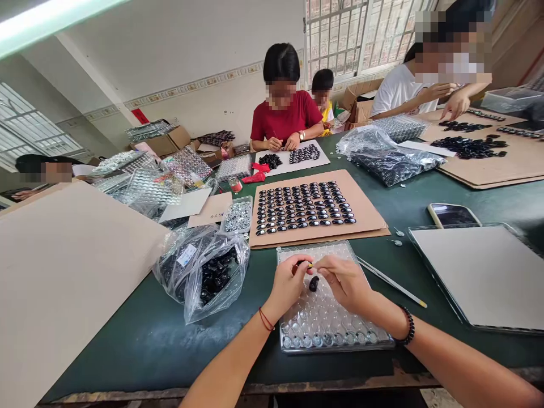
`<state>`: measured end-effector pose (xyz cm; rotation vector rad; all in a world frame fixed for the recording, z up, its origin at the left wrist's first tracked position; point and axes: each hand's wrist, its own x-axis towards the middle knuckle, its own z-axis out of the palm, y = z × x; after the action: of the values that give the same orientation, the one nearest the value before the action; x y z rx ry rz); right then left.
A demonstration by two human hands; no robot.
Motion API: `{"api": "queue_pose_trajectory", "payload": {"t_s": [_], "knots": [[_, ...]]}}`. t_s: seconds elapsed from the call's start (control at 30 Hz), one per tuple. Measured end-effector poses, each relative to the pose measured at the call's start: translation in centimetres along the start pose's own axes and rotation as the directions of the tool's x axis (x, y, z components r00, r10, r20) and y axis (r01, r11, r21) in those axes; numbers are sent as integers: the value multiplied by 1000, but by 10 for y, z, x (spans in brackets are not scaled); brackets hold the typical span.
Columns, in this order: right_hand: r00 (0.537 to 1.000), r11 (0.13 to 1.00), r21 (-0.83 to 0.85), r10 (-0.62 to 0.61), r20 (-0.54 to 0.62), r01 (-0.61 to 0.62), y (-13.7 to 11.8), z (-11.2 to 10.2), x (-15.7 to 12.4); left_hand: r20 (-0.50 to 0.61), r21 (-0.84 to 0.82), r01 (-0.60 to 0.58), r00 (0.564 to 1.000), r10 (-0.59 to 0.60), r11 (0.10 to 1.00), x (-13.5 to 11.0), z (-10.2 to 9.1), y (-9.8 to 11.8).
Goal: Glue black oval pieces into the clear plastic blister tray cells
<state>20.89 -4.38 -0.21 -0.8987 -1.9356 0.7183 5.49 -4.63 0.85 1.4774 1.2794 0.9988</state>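
Note:
My left hand (pixel 288 283) is closed, its thumb and fingers pinching a small glossy black piece (pixel 302 263) that has a yellowish spot at its end. Close against it, my right hand (pixel 346 284) is also closed, fingertips pressed together at that end; what they grip is too small to make out. Both hands are over a clear plastic blister tray (pixel 297 323) with round silvery parts in its front row. Another black piece (pixel 313 283) shows on the tray below my fingers. Metal tweezers (pixel 393 283) lie to the right of my right hand.
Ahead, a cardboard sheet (pixel 263 238) bears rows of black pieces. An open plastic bag (pixel 178 277) of black pieces and a box (pixel 237 215) of small silvery parts stand left. A phone (pixel 454 215) and a covered tray (pixel 480 272) lie right. Several people sit around the table.

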Motion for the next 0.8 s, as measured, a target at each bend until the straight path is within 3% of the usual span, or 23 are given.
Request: {"api": "queue_pose_trajectory", "payload": {"t_s": [0.03,0.1,0.17,0.33,0.4,0.5,0.6,0.7,0.73,0.8], "knots": [[994,982,158,108,-16,-104,0,0,2,2,-37,20,1000,-20,999,-1,1,-1],[951,847,458,309,-9,-271,2,0,7,8,-107,87,996,-87,990,-3,3,-4],[914,738,585,405,15,-337,6,1,11,0,-134,130,991,-131,982,-4,4,-4],[927,856,378,374,17,-352,11,4,14,27,-103,49,999,-46,994,-3,5,-1],[922,849,368,379,78,-380,9,4,14,40,-158,37,999,-31,987,-4,6,-1],[911,815,408,380,161,-412,5,3,16,59,-210,101,994,-91,972,-5,9,-2],[919,852,348,350,178,-392,5,-2,19,80,-240,160,986,-144,957,-6,10,-3],[933,923,137,351,76,-358,20,-20,25,68,-387,185,983,-172,903,-3,3,1],[931,931,37,364,0,-364,28,-30,29,45,-491,204,977,-209,847,-1,-1,3],[896,886,-185,384,-223,-426,49,-53,36,1,-727,250,931,-364,639,5,-14,8]]}}
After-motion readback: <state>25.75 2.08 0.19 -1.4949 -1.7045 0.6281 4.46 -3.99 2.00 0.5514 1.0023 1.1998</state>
